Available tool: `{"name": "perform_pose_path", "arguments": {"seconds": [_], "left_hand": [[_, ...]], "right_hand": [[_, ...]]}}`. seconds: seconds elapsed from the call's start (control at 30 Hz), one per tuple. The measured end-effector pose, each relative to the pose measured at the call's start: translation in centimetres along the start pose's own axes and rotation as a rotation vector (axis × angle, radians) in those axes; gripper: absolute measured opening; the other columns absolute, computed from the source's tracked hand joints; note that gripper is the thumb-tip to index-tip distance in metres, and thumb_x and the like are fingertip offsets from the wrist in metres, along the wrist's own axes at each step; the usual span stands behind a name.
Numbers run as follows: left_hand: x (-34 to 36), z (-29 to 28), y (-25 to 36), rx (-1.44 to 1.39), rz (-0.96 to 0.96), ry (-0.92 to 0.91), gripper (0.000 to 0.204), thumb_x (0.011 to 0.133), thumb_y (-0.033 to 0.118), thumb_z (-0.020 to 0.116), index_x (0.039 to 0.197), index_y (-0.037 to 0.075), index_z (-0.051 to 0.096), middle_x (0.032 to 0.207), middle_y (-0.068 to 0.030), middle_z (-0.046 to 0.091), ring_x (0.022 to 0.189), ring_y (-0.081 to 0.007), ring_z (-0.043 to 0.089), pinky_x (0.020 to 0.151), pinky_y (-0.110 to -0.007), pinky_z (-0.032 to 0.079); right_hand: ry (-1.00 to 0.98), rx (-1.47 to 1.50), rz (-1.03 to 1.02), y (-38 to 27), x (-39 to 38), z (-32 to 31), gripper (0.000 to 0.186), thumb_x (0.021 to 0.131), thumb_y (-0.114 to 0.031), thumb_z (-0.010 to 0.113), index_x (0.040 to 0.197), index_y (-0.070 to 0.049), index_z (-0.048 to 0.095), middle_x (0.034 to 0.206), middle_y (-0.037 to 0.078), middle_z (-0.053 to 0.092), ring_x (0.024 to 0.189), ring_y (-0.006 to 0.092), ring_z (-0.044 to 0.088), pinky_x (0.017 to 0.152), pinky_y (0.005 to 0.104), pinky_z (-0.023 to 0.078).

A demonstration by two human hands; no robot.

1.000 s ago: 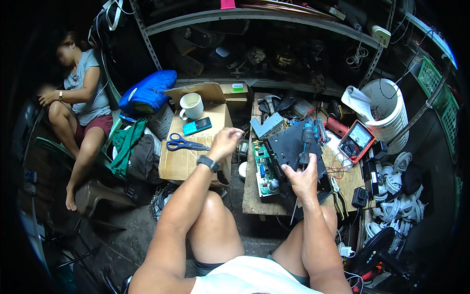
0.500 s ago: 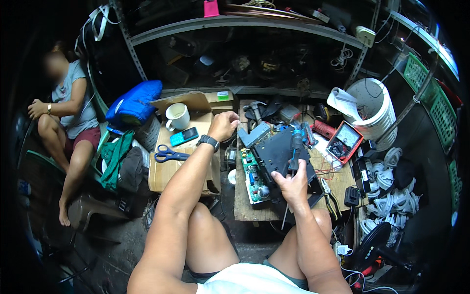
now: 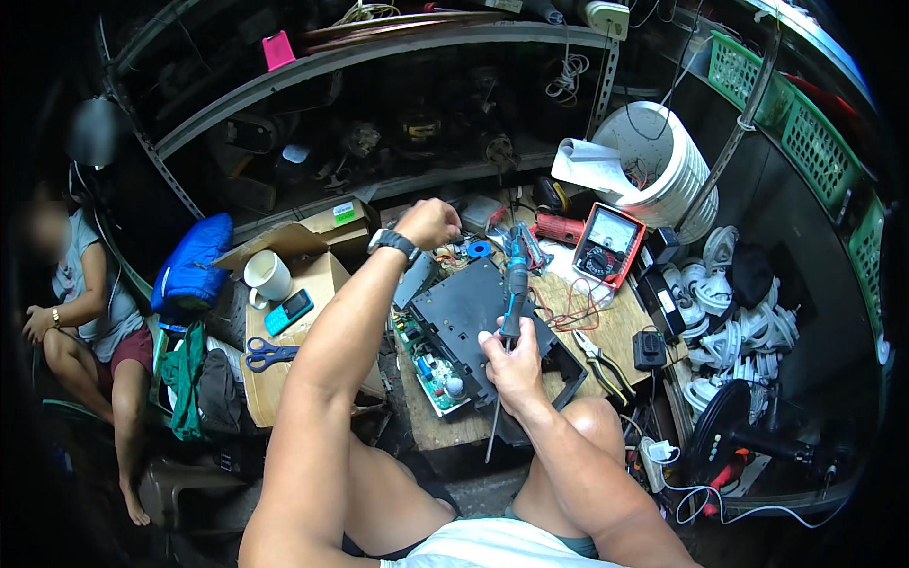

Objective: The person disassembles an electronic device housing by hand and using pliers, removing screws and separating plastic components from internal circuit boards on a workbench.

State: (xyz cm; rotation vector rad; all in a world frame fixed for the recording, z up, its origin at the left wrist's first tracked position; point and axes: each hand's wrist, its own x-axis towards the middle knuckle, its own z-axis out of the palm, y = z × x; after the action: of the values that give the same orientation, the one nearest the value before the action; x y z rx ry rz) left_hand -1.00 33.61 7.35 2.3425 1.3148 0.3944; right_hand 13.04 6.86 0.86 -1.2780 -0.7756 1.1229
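My right hand (image 3: 511, 364) grips a blue-and-black screwdriver (image 3: 516, 282), whose long metal shaft points down toward me, over a black metal chassis (image 3: 456, 308). An exposed green circuit board (image 3: 436, 374) lies along the chassis's left side. My left hand (image 3: 431, 222) is raised over small parts at the bench's back, fingers curled; whatever they hold is hidden. Yellow-and-black pliers (image 3: 606, 374) and a red-framed analog multimeter (image 3: 606, 246) with thin leads lie on the wooden bench (image 3: 549, 303) at the right.
A cardboard box (image 3: 294, 388) on the left bears a mug (image 3: 270, 279), teal phone (image 3: 289, 312) and scissors (image 3: 265, 355). Another person (image 3: 90, 312) sits at far left. A white bucket (image 3: 677, 161), coiled white bulbs (image 3: 729, 322) and a black fan (image 3: 720, 435) crowd the right, below metal shelving (image 3: 379, 47).
The view has swung, shifting the scene left in the picture. My left hand has moved from near the cardboard box to over the bench's back. My right hand still grips the screwdriver.
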Motion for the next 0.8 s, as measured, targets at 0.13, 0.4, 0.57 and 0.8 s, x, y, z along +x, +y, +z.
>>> {"name": "perform_pose_path", "arguments": {"seconds": [0.13,0.4,0.57,0.8], "left_hand": [[2.3,3.2,-3.5,-0.020,-0.087,-0.093,0.020,0.084,0.019,0.081,0.101,0.008,0.083,0.100,-0.0175,0.080,0.099,-0.0302,0.077,0.091,-0.041,0.059],[1.4,4.0,-4.5,0.184,-0.141,-0.055,0.039,0.094,0.026,0.071,0.128,0.006,0.075,0.126,-0.0197,0.075,0.121,-0.0338,0.070,0.106,-0.041,0.053],[-8.1,1.0,-1.7,-0.262,-0.023,0.223,0.051,0.104,0.037,0.065,0.139,0.002,0.066,0.126,-0.0195,0.075,0.113,-0.0256,0.072,0.099,-0.038,0.055],[-22.9,9.0,1.8,-0.678,-0.464,0.403,0.065,0.102,0.042,0.070,0.143,-0.005,0.055,0.126,-0.0183,0.068,0.111,-0.0204,0.068,0.100,-0.035,0.054]], "right_hand": [[-0.060,0.305,0.141,-1.6,-0.7,0.3,0.036,0.099,-0.004,0.070,0.127,-0.008,0.047,0.100,0.003,0.052,0.062,0.0050,0.047,0.042,0.0228,0.034],[-0.087,0.318,0.154,-4.1,-1.7,-3.0,0.029,0.102,-0.007,0.065,0.125,-0.010,0.047,0.087,-0.003,0.052,0.051,0.0023,0.038,0.044,0.0218,0.032],[-0.117,0.458,0.119,-5.2,-1.6,-6.5,0.018,0.107,-0.015,0.061,0.122,-0.010,0.051,0.089,-0.001,0.052,0.052,0.0035,0.038,0.044,0.0218,0.032],[-0.108,0.541,0.068,-7.6,-1.5,-10.2,0.019,0.111,-0.027,0.057,0.117,-0.009,0.057,0.095,0.001,0.058,0.058,0.0049,0.043,0.049,0.0216,0.037]]}}
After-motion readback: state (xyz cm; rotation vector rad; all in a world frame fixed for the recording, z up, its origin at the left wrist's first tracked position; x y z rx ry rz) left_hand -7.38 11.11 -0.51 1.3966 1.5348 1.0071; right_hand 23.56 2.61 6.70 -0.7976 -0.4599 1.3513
